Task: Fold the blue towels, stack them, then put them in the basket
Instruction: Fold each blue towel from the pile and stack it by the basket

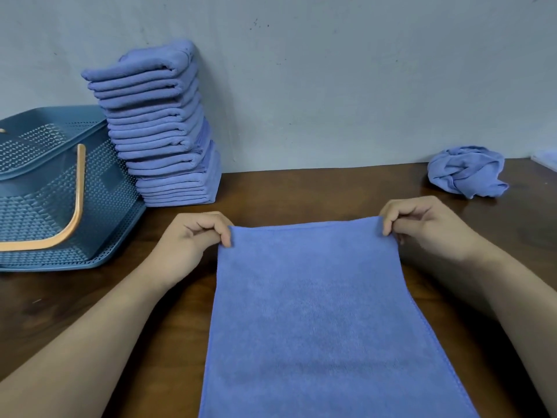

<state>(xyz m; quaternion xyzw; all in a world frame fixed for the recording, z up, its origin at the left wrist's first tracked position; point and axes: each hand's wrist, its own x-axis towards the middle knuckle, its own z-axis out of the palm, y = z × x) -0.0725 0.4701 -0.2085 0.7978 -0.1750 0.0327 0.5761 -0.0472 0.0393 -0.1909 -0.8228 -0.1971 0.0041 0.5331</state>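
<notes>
Both far corners of the blue towel (pixel 307 312) sit pinched in curled fingers (pixel 224 235), left hand (pixel 193 236) and right hand (pixel 422 227).

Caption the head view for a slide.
The left hand and right hand pinch the far corners of a blue towel over the table; folded stack and basket at left, crumpled towel at right.

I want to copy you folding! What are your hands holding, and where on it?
A blue towel: the left hand pinches its far left corner and the right hand its far right corner.
</notes>
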